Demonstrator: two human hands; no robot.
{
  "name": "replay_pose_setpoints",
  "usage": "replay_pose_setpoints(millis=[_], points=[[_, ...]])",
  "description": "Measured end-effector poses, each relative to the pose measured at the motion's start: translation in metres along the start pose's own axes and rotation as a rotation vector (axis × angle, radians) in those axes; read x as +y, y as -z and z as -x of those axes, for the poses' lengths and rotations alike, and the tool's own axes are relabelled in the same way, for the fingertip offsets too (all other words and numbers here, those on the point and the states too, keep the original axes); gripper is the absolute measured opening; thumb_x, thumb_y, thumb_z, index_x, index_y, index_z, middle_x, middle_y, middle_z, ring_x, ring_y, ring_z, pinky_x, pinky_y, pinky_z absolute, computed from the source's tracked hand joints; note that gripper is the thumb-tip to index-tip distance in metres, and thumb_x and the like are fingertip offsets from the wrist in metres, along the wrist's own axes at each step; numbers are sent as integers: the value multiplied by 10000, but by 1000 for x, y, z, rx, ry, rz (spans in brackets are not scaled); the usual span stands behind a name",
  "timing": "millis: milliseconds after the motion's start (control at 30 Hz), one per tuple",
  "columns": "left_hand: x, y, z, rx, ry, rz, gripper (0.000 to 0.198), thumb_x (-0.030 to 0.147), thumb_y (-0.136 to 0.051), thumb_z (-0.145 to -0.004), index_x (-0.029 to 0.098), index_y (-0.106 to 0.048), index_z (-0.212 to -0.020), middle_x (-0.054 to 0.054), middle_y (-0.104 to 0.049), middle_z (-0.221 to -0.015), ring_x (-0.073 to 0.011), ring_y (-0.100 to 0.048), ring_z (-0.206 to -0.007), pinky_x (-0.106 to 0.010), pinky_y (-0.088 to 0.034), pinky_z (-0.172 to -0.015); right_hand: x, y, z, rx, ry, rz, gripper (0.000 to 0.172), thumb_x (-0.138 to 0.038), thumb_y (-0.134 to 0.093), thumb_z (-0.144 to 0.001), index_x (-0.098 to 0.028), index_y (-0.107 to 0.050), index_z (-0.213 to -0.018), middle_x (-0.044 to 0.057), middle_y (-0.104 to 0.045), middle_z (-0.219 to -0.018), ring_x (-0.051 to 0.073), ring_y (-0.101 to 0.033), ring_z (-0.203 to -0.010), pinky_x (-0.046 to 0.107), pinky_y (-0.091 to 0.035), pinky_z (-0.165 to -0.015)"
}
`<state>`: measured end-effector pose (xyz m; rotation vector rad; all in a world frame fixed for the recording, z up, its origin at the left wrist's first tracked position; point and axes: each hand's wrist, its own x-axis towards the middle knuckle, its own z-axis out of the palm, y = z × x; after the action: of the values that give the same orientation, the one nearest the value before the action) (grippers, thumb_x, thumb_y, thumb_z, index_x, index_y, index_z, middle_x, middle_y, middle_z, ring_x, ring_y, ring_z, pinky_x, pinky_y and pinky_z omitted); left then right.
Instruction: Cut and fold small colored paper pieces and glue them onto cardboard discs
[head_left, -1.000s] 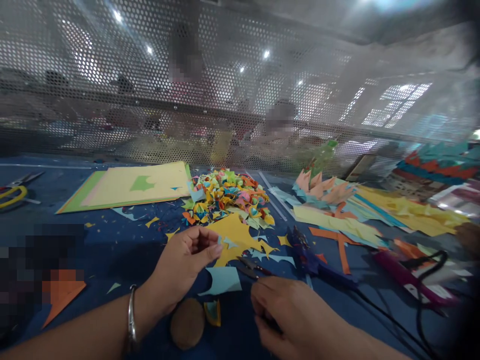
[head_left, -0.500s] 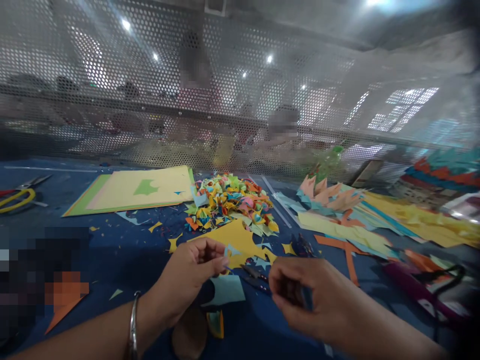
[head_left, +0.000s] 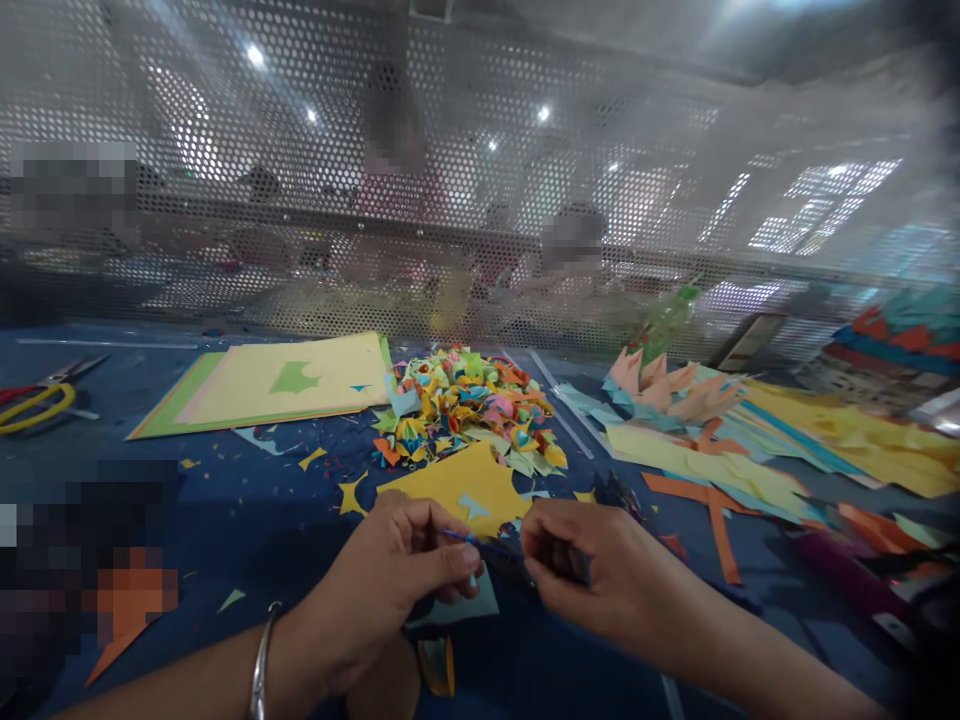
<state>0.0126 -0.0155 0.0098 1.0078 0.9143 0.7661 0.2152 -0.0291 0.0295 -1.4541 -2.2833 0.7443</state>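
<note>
Thin blue strip, pinched at the tips of your left hand. Head view, the only one: left thumb and index closed on the strip, other fingers curled in. Your right hand is half curled, thumb and index tips nearly together just beside the strip's far end; can't tell if they have hold of it. Change over the last second: right hand was lower and well apart from the left, now it's up facing it, fingertips near fingertips. Likely means both hands are now on the same piece.

Surface: blue table. Yellow sheet just beyond your fingers, pale blue scrap below them, brown round thing and small curled yellow-edged piece nearer you. Beyond the fingers, heap of coloured paper bits; left of that, paper stack, then scissors. Right of your fingers, orange strips and blurred purple tool.

Room: perforated screen behind it all, blurred people through it.
</note>
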Motion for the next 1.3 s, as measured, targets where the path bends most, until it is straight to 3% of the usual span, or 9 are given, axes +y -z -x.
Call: replay_pose_setpoints(millis=[167, 367, 567, 867, 1100, 1167, 1300], points=[[0, -3, 1, 90, 105, 28, 358, 491, -667, -720, 148, -606, -637, -21, -655, -542, -95, -579, -472, -204, -410, -485, -2, -2, 1, 15, 53, 39, 106, -97, -475, -742, -192, -491, -697, -46, -487, -614, 86, -412, -537, 200, -323, -503], [-1, -4, 1, 92, 101, -33, 360, 439, -730, -655, 151, -545, -545, -11, -642, -487, -75, -531, -403, -189, -390, -440, 1, -6, 2, 47, 122, 77, 117, -82, -484, -708, -193, -462, -684, -45, -488, -625, 87, -403, -549, 202, -314, -515], [-1, 3, 0, 3, 90, -75, 293, 384, -743, -636, 131, -602, -590, -20, -656, -551, -81, -552, -450, -202, -419, -485, 3, -5, 3, 77, 142, 82, 102, -98, -486, -732, -194, -473, -699, -43, -485, -623, 89, -415, -556, 203, -318, -521], [6, 9, 0, -130, -148, -348, 206, 333, -642, -755, 140, -605, -693, -1, -639, -615, -77, -527, -512, -197, -409, -522, 4, -7, 6, 82, 161, 69, 88, -110, -493, -748, -195, -493, -728, -40, -495, -640, 92, -431, -569, 208, -337, -529], [15, 7, 8, -84, -294, -747, 193, 264, -546, -819, 155, -629, -683, 4, -617, -601, -97, -548, -550, -205, -407, -543, 5, -5, 9, 41, 158, 61, 82, -127, -491, -788, -194, -535, -770, -25, -533, -669, 102, -450, -588, 217, -353, -547], [14, 9, 6, -87, -281, -720, 197, 265, -541, -822, 156, -635, -687, 0, -625, -615, -98, -543, -555, -206, -402, -536, 3, -4, 9, 38, 160, 65, 82, -142, -489, -806, -191, -547, -777, -24, -533, -660, 102, -453, -583, 216, -355, -549], [7, 11, -1, -132, -177, -455, 134, 276, -589, -795, 152, -618, -750, -17, -663, -675, -104, -561, -580, -216, -423, -551, 1, -3, 9, 21, 160, 71, 111, -161, -474, -837, -186, -575, -799, -15, -549, -663, 104, -461, -573, 214, -357, -544]])
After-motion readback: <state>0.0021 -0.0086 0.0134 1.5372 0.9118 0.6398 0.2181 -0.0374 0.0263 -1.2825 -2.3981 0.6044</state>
